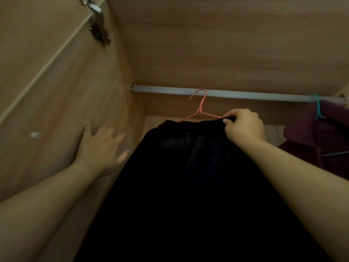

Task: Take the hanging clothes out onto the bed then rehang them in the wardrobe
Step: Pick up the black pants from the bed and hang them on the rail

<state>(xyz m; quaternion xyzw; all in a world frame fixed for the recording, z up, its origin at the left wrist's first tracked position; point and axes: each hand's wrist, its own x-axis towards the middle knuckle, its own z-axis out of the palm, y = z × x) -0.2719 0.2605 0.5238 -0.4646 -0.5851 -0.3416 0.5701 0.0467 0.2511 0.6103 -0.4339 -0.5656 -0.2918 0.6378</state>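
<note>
A black garment [188, 176] hangs on a pink wire hanger [200, 108], whose hook sits over the grey wardrobe rail [245, 94]. My right hand [243, 125] pinches the garment's top edge at the hanger's right shoulder. My left hand [102, 148] is open with fingers spread, by the wardrobe's left side wall [66, 110] and just left of the garment. Whether the palm touches the wall is unclear.
A maroon garment [324, 133] hangs on a teal hanger [318, 106] at the rail's right end. A metal door hinge [99, 25] is at the upper left. The wooden top panel [226, 44] lies close above the rail.
</note>
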